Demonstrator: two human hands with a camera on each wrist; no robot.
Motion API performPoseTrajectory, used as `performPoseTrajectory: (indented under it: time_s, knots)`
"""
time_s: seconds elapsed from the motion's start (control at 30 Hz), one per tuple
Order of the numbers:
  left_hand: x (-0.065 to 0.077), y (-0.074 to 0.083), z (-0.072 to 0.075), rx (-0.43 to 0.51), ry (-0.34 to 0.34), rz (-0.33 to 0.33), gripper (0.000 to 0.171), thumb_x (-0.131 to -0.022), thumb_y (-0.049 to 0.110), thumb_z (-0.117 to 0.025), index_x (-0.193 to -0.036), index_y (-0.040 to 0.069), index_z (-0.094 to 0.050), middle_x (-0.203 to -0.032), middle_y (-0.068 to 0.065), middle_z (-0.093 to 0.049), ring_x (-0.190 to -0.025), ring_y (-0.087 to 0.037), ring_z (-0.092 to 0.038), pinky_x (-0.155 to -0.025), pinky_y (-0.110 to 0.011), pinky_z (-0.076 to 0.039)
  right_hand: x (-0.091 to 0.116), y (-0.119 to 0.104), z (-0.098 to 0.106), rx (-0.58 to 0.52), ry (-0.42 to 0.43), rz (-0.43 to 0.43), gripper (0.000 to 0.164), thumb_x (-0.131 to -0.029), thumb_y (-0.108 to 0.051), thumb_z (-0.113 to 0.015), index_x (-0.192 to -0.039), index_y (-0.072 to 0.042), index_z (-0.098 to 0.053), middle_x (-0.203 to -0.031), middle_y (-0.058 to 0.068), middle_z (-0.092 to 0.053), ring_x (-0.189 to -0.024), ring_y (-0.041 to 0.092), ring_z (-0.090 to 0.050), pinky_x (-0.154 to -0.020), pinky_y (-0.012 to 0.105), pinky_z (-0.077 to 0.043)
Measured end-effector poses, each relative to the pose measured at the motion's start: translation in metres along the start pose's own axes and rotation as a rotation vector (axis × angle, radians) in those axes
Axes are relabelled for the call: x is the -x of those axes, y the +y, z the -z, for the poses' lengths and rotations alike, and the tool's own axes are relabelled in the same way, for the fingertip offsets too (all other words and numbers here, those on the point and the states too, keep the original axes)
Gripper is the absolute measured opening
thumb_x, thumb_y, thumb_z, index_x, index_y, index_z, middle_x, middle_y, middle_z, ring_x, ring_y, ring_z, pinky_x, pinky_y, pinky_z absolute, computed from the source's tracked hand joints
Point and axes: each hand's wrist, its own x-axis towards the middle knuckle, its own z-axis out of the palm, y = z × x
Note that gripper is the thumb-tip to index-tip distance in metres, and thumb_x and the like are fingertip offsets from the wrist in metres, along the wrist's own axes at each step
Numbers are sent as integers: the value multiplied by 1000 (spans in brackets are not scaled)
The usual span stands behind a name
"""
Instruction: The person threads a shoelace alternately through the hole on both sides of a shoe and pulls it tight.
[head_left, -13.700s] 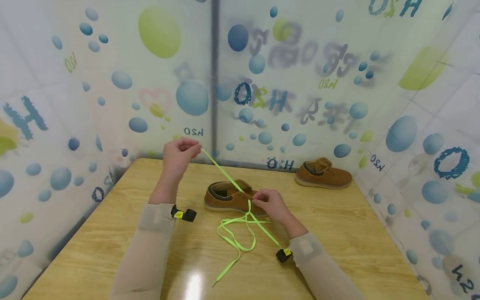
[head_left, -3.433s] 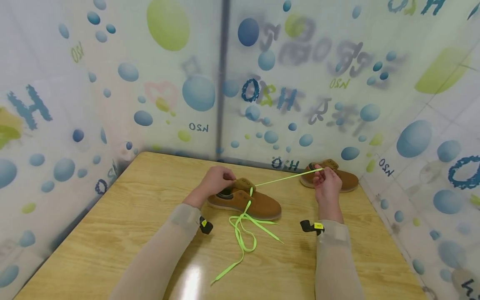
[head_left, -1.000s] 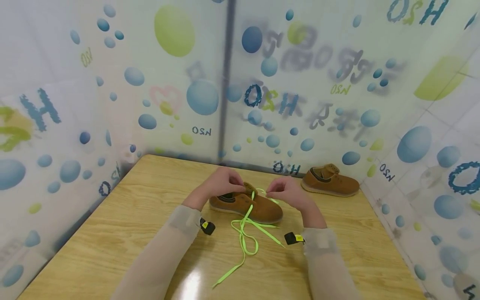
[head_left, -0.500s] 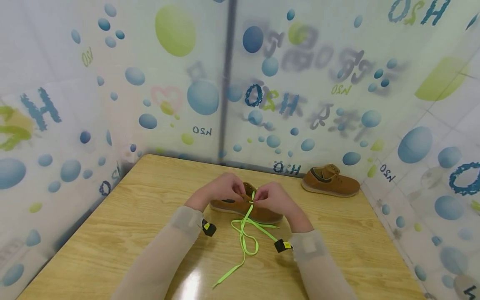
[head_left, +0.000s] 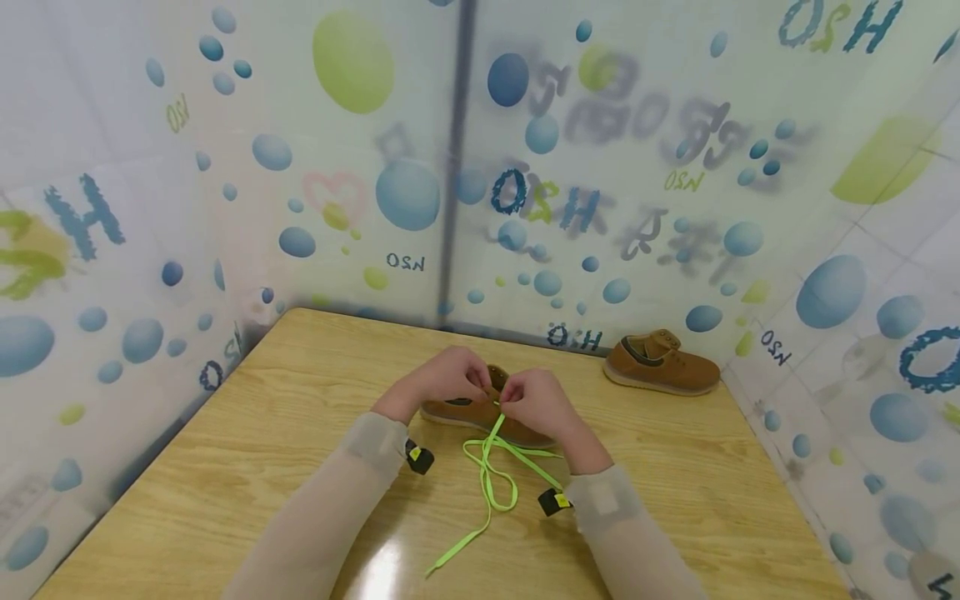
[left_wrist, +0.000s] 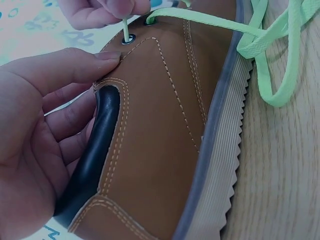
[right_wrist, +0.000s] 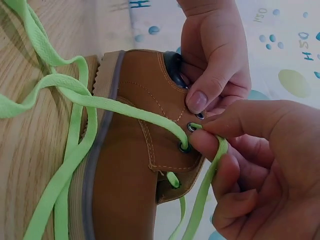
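A brown lace-up shoe (head_left: 468, 412) stands on the table, toe to the right, with a neon green shoelace (head_left: 498, 427) through its eyelets. My left hand (head_left: 453, 375) grips the shoe's eyelet edge; in the left wrist view the thumb (left_wrist: 75, 67) lies on the outer side and the fingers reach behind the collar. My right hand (head_left: 542, 404) pinches the lace right at an eyelet (right_wrist: 191, 127), where its end enters the hole. Beside it, another eyelet (right_wrist: 184, 146) has lace running out toward the sole. The tongue is partly hidden by my hands.
A matching brown shoe (head_left: 662, 367), with no lace visible, stands at the back right by the wall. Loose lace loops (head_left: 498, 492) spread over the wooden table (head_left: 300, 492) in front of the shoe. Patterned walls border the table behind and at both sides.
Earlier the left, then the right hand pulled lace out taut. Since then the right hand has come back left to the shoe, bringing the lace end to an eyelet; the left stays on the shoe.
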Motion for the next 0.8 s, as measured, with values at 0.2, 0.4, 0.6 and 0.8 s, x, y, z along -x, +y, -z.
performPoseTrajectory:
  time_s: [0.2, 0.4, 0.6, 0.8]
  knots:
    - [-1, 0, -1, -19, 10, -2, 6, -90, 12, -82, -91, 18, -80, -85, 6, -78, -77, -10, -72, -73, -29, -60, 1, -2, -2, 15, 24, -11, 14, -88, -6, -77, -77, -14, -76, -68, -4, -69, -58, 12, -61, -57, 29, -52]
    - [0, 1, -1, -19, 11, 2, 6, -90, 13, -83, -91, 18, -81, -86, 6, -78, -78, -10, -72, -74, -29, -60, 1, -3, -3, 11, 25, 11, 8, -90, -7, -77, -83, -9, -79, -74, -2, -72, -63, 12, -61, -60, 28, -53]
    - [0, 2, -1, -13, 4, 7, 6, -90, 12, -82, -92, 18, -81, -87, 6, -78, -78, -10, -72, -75, -29, -60, 1, -3, -2, 9, 0, 33, 6, -93, -8, -78, -90, -7, -83, -83, -1, -77, -71, 10, -65, -66, 28, -56]
    - [1, 2, 0, 15, -2, 14, 5, -90, 13, -83, -93, 16, -82, -86, 5, -78, -77, -11, -72, -74, -29, -59, 0, -3, -4, 14, 42, 7, 7, -94, -9, -79, -87, -12, -81, -82, -2, -76, -71, 11, -64, -66, 28, -56]
